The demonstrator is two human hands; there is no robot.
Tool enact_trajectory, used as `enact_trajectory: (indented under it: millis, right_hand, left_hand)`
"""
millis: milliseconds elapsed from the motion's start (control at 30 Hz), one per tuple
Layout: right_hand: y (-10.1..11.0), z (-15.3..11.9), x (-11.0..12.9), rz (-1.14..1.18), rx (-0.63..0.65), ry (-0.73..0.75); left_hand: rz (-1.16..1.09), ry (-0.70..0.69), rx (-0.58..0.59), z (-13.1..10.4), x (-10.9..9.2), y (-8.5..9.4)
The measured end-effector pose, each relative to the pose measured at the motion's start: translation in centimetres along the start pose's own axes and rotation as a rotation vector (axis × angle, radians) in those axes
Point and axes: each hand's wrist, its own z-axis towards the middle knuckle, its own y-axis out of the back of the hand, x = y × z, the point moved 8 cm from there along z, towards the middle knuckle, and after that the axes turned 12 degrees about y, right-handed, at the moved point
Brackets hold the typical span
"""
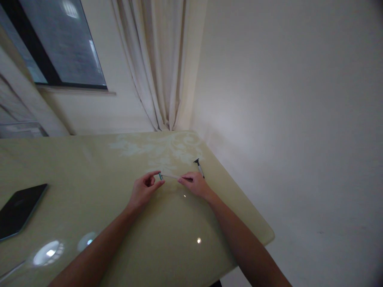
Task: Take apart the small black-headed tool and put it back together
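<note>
Your left hand (144, 191) pinches a small teal piece (160, 176) between thumb and finger. From beside it, a thin pale strip (171, 176) runs to your right hand (194, 183), whose thumb and fingers clamp its end. Just beyond, a dark-headed, razor-like tool (200, 169) lies on the glossy table (167, 243).

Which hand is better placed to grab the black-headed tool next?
Probably the right hand, beside the tool though holding a thin pale stick; the left hand, pinching a teal piece, is farther off.

Tabletop (167, 239) glossy; curtain (158, 59) cloth; green piece (160, 176) perhaps plastic.
</note>
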Motion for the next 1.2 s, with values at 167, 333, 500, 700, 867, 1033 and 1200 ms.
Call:
enact_trajectory:
  millis: [167,333,500,700,867,1033,1200]
  right_hand:
    - [0.10,-0.01,0.16,-0.001,-0.005,-0.001]
    - [0.10,-0.08,0.22,-0.010,-0.014,-0.014]
    - [-0.12,-0.01,0.11,-0.002,0.000,0.003]
    - [0.00,0.04,0.13,0.007,-0.016,0.004]
    - [0.14,-0.02,-0.03,-0.032,-0.029,-0.020]
    - [-0.09,0.05,0.39,0.030,-0.011,0.022]
    - [0.17,0.00,0.08,0.009,-0.014,-0.004]
  left_hand:
    - [0.011,-0.009,0.004,0.15,0.27,-0.05]
    - [0.014,-0.019,0.004,0.04,0.21,0.04]
    - [0.032,-0.013,0.012,-0.06,0.11,-0.03]
    - [0.030,-0.013,0.007,0.12,0.30,0.01]
    - [0.029,-0.012,0.008,0.08,0.08,0.01]
    - [0.027,-0.007,0.015,-0.02,0.02,-0.07]
    - [0.036,-0.017,0.009,0.18,0.42,-0.01]
